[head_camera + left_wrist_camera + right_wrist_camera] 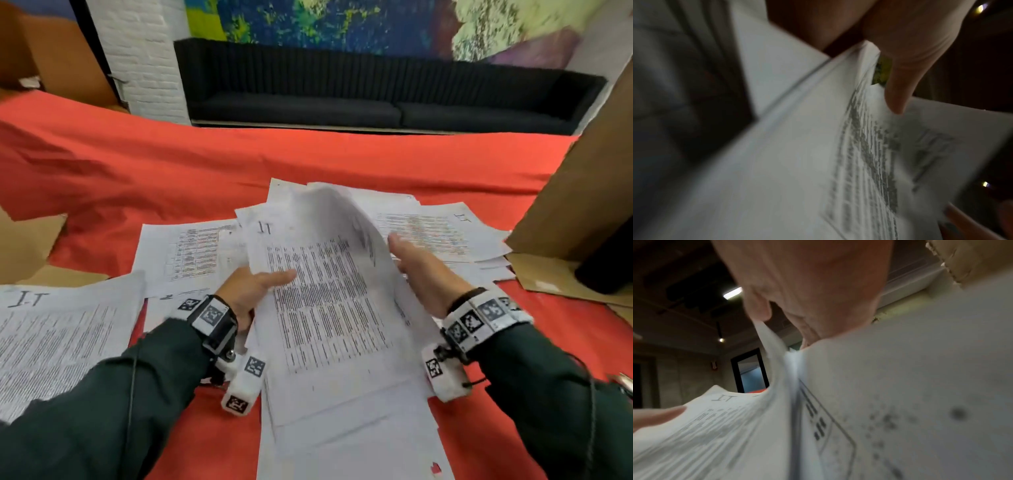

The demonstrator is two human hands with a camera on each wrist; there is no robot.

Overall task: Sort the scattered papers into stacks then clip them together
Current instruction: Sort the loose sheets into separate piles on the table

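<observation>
A stack of printed papers (pixel 325 301) marked "IT" is lifted off the red cloth (pixel 171 164) at the table's centre. My left hand (pixel 253 291) grips its left edge, thumb (pixel 898 97) lying on the printed top sheet and fingers hidden beneath. My right hand (pixel 421 270) holds the right edge, where the top sheets (pixel 774 353) curl upward under the thumb (pixel 759 309). More sheets lie fanned out under the stack towards me. Loose papers lie around: one marked "IT" (pixel 51 335) at the near left, a table sheet (pixel 191 253), and several at the right (pixel 442 233).
A tall cardboard panel (pixel 582 192) stands at the right with a flat flap (pixel 555 277) at its foot. Brown cardboard (pixel 24 246) shows at the left edge. A black sofa (pixel 342 99) runs behind the table. A small red item (pixel 435 467) lies on the nearest sheet.
</observation>
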